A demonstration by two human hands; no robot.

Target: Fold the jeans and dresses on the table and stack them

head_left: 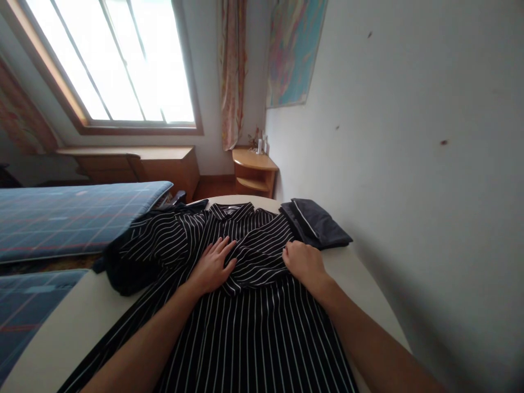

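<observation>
A black shirt with white stripes (262,322) lies spread over the table, its collar at the far end. Its right-hand sleeve is folded inward across the front. My left hand (213,266) rests flat on the shirt beside the folded sleeve, fingers spread. At the shirt's right edge, my right hand (303,261) has its fingers curled closed on the folded sleeve. The left-hand sleeve extends outward over a dark cloth bundle. Just beyond my right hand sits a folded dark grey garment (321,221).
The pale round table (374,289) stands close to a white wall (429,191) on the right. Blue plaid mattresses (82,213) are at the left. A wooden corner shelf (254,161) with small bottles and a low wooden desk (164,153) stand at the back, below a window.
</observation>
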